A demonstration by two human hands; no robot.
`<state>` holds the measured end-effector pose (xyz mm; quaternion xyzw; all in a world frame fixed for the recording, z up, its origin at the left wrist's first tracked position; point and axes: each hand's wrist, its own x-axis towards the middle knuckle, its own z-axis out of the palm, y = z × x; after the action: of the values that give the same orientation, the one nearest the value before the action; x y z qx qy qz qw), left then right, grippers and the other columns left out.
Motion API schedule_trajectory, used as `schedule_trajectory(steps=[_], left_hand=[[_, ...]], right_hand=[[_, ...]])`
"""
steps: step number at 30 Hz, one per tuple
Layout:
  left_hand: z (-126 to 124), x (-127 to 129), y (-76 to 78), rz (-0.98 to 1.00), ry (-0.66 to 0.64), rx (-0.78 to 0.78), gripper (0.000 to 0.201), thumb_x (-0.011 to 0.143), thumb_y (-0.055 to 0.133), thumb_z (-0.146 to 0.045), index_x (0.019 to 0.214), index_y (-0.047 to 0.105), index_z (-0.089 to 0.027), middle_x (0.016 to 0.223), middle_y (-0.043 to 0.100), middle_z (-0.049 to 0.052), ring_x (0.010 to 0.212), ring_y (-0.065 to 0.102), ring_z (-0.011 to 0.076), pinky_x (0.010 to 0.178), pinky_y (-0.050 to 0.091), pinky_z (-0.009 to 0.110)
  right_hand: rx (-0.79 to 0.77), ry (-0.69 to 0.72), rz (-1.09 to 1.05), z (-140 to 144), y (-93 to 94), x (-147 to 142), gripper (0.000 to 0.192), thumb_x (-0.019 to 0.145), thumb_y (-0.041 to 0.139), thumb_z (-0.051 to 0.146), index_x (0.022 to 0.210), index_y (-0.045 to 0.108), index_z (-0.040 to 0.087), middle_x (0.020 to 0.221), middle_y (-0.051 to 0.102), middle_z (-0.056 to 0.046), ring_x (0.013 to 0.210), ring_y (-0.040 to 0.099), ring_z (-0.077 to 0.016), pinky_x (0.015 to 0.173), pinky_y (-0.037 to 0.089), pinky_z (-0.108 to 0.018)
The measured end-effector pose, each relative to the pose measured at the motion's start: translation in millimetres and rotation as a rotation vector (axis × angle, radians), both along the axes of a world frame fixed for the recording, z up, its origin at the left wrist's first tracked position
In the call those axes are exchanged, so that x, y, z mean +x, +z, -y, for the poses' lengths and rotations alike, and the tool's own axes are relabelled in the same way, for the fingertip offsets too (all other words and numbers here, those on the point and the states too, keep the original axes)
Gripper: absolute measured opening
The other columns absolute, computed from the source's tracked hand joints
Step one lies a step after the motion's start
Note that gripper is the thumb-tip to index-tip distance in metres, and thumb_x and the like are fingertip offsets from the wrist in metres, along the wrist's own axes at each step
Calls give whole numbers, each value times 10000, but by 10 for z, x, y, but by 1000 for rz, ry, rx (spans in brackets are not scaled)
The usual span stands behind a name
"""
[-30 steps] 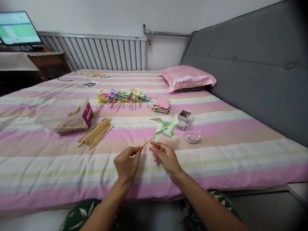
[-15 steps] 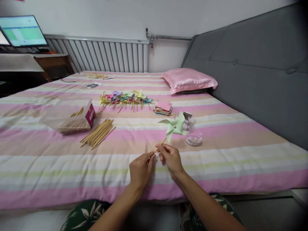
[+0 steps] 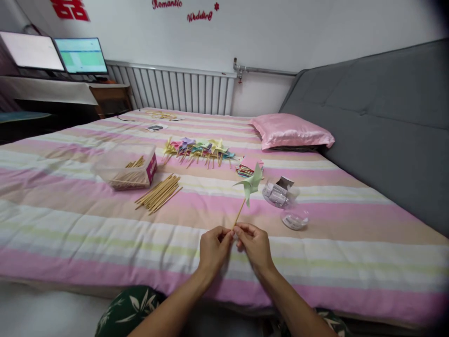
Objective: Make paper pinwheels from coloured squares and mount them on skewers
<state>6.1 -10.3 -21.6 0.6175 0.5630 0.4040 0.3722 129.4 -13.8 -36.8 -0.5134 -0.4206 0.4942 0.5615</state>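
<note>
A pale green paper pinwheel (image 3: 251,185) stands tilted above the bed on a thin wooden stick. Both my left hand (image 3: 214,249) and my right hand (image 3: 255,247) are closed, pinching the lower part of that stick, their fingertips close together. Beyond the pinwheel lies a stack of coloured paper (image 3: 245,171), partly hidden by its blades. To the right are a clear round container (image 3: 278,194) with small packets in it and a clear lid (image 3: 295,219). Left of my hands, a bundle of loose wooden sticks (image 3: 159,193) rests on the striped bedspread.
A clear plastic box (image 3: 122,164) with more sticks stands at the left. Several finished pinwheels (image 3: 198,149) lie mid-bed. A pink pillow (image 3: 291,131) sits by the grey headboard (image 3: 379,103). A radiator (image 3: 182,89) and two monitors (image 3: 82,56) are at the back.
The head view has shifted up and left. The pinwheel's stick is more upright, its blades have turned to a narrower angle, and my hands are closer together lower on the stick.
</note>
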Motion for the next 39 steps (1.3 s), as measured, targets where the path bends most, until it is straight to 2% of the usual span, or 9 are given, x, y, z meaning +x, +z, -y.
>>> schedule_trajectory(steps=[8, 14, 16, 20, 23, 27, 33, 36, 39], left_hand=[[20, -7, -17, -86, 3, -7, 259, 791, 519, -329, 698, 688, -157, 639, 688, 54, 580, 601, 165, 542, 392, 248], [-31, -151, 75, -173, -92, -32, 241, 772, 545, -355, 836, 715, -197, 784, 728, 48, 694, 648, 177, 607, 417, 247], [-69, -249, 136, -222, -71, -10, 241, 772, 548, -357, 853, 713, -201, 813, 729, 41, 700, 648, 170, 626, 420, 248], [-139, -458, 268, -345, 43, 0, 227, 768, 563, -327, 896, 708, -209, 820, 726, 42, 759, 649, 186, 690, 430, 274], [-169, -560, 307, -407, 108, -7, 209, 765, 574, -316, 892, 699, -207, 877, 717, 45, 821, 643, 198, 720, 439, 287], [-193, -611, 255, -474, 135, 109, 202, 775, 564, -258, 919, 680, -175, 1013, 683, 54, 951, 609, 196, 829, 432, 283], [-247, -601, 152, -606, 72, 150, 213, 783, 540, -212, 917, 684, -129, 1100, 647, 132, 1098, 541, 231, 952, 381, 309], [-267, -553, 77, -644, 82, 156, 288, 794, 527, -202, 1027, 644, -81, 1214, 578, 187, 1197, 463, 277, 1023, 309, 372], [-277, -505, -59, -750, 117, 177, 386, 839, 477, -231, 1168, 563, -48, 1290, 511, 217, 1247, 405, 320, 1021, 296, 430]], right_hand=[[29, 6, 46, 42, -35, -54, 277, 720, 674, 406, 776, 689, 135, 458, 526, 24, 421, 456, -101, 439, 365, -227], [52, -44, 53, -21, -154, -102, 292, 722, 666, 412, 770, 665, 123, 432, 510, 39, 394, 430, -80, 416, 349, -199], [56, -77, 55, -46, -200, -115, 305, 737, 650, 420, 785, 646, 119, 482, 569, 18, 381, 424, -66, 398, 340, -187], [45, -140, 86, -72, -252, -153, 320, 753, 625, 443, 793, 585, 128, 762, 702, -80, 346, 411, -35, 351, 322, -175], [41, -191, 124, -74, -268, -187, 331, 737, 637, 446, 806, 565, 131, 737, 704, -80, 324, 398, -36, 327, 311, -172], [59, -217, 141, -78, -290, -213, 336, 728, 640, 448, 818, 564, 133, 710, 700, -60, 324, 400, -39, 317, 309, -168], [81, -241, 221, -91, -310, -242, 336, 743, 607, 450, 810, 575, 123, 699, 681, -58, 338, 407, -53, 302, 323, -175], [77, -261, 261, -91, -307, -260, 337, 748, 590, 450, 813, 580, 120, 705, 682, -69, 353, 437, -69, 305, 342, -183], [69, -277, 287, -93, -305, -268, 349, 748, 578, 458, 831, 587, 120, 710, 685, -76, 388, 492, -98, 305, 357, -190]])
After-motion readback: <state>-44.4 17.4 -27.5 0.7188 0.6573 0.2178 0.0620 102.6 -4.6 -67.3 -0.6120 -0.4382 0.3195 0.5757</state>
